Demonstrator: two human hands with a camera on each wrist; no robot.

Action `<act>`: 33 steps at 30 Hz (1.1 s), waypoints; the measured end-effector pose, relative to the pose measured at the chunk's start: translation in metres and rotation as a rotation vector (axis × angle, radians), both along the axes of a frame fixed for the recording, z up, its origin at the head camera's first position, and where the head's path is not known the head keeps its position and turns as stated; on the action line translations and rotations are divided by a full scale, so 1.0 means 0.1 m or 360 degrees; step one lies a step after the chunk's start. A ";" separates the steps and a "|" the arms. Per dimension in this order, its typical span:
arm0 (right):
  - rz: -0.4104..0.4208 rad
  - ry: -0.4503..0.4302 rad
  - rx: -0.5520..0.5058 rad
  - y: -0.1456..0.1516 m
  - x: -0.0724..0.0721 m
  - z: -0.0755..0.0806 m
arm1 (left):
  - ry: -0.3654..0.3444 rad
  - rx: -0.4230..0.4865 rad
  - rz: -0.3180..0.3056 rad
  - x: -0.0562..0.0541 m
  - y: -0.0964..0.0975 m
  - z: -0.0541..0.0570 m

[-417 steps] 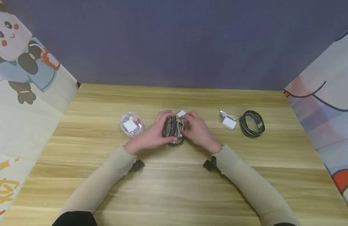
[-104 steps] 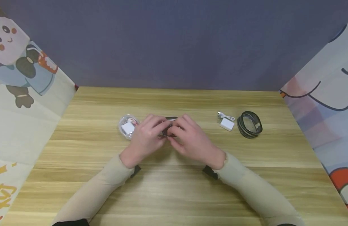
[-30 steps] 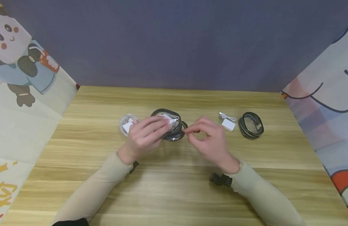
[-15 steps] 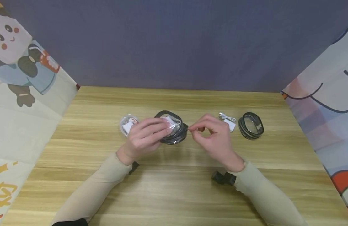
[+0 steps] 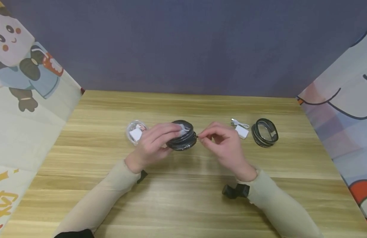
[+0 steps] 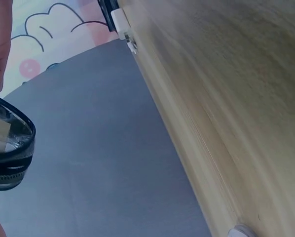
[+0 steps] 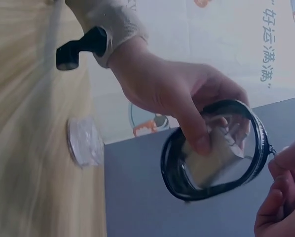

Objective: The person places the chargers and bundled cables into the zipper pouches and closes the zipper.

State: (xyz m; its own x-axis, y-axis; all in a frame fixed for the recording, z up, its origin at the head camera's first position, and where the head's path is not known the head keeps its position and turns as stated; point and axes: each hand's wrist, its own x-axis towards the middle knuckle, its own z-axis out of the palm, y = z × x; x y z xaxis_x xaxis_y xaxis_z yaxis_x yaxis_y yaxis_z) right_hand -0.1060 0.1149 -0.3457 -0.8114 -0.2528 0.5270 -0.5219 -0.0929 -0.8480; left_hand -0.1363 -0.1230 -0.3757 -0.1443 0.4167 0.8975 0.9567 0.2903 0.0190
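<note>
A small clear zip pouch [image 5: 181, 143] with black trim is held up over the middle of the table by my left hand [image 5: 152, 142], thumb on one side and fingers on the other. Through its clear wall in the right wrist view shows a white charger [image 7: 211, 163], with a bit of white cable near it. My right hand [image 5: 226, 145] pinches the zipper pull [image 7: 272, 149] at the pouch's right side between thumb and index finger. In the left wrist view the pouch [image 6: 12, 170] appears at the left edge, its black zipper band facing the camera.
Left of my hands stands a clear pouch with pale trim [image 5: 128, 134], a white charger [image 5: 136, 133] inside. To the right lie a white charger [image 5: 242, 132] and a coiled white cable [image 5: 240, 123], beside another black-trimmed clear pouch [image 5: 265, 142]. A dark panel [image 5: 189, 46] rises behind the table.
Earlier the charger lay on the table behind the pouch; now it is inside. Over the last second the pouch has tilted in my left hand, and my right hand has shifted slightly right.
</note>
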 end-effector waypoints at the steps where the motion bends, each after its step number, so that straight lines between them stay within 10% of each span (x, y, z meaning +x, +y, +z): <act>1: 0.0010 -0.0004 -0.0005 -0.01 0.01 -0.01 | -0.0010 0.0001 0.0009 0.00 0.00 -0.01; 33: 0.0205 0.0180 -0.0071 -0.18 0.14 -0.06 | 0.0724 -0.0122 0.0014 0.03 0.02 0.14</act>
State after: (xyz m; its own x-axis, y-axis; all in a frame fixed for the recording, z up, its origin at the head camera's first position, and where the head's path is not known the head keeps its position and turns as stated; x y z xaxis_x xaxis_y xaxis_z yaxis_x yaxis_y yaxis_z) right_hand -0.0923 0.0970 -0.3513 -0.7088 -0.3248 0.6262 -0.5951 -0.2014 -0.7780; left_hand -0.1331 -0.1211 -0.3617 0.2537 0.4847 0.8371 0.8603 0.2826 -0.4244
